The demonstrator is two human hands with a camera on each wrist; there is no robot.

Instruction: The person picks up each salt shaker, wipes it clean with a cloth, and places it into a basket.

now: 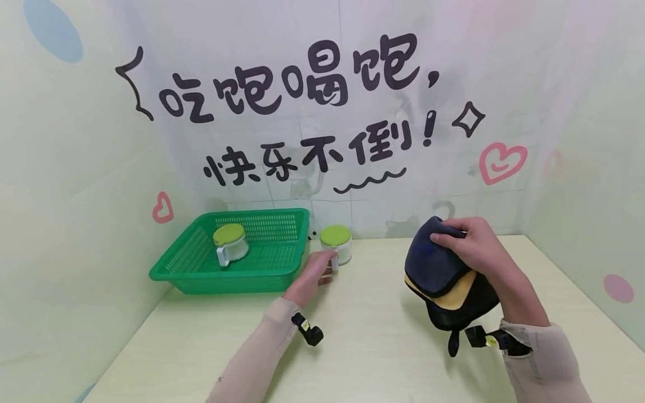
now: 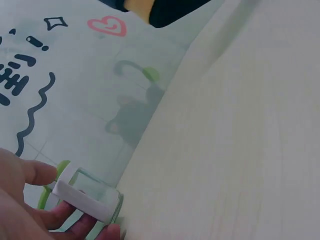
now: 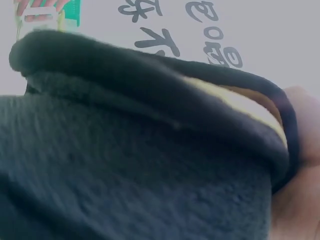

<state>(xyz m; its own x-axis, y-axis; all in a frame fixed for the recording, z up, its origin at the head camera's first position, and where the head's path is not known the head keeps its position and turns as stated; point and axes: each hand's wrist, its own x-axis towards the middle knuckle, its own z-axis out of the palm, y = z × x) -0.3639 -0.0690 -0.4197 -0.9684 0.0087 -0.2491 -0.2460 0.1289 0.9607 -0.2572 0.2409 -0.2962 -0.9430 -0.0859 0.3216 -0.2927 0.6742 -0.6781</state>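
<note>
My left hand [image 1: 314, 274] is at the white handle of a glass seasoning jar [image 1: 336, 240] with a green lid, near the back wall. In the left wrist view, its thumb lies at the lid and its fingers curl behind the handle of the jar [image 2: 87, 200]. Over the table's right side, my right hand [image 1: 478, 243] pinches a folded plush cloth [image 1: 430, 260] by its upper edge. This cloth shows navy and tan faces with black edging, and a dark loop hangs below. Up close, its dark pile [image 3: 135, 165] fills most of the right wrist view.
A green plastic basket [image 1: 232, 284] with slotted walls stands at the back left. Inside it sits a second green-lidded jar [image 1: 232, 243]. Behind the pale wooden table [image 1: 363, 347] hangs a printed wall sheet [image 1: 242, 45], with side walls left and right.
</note>
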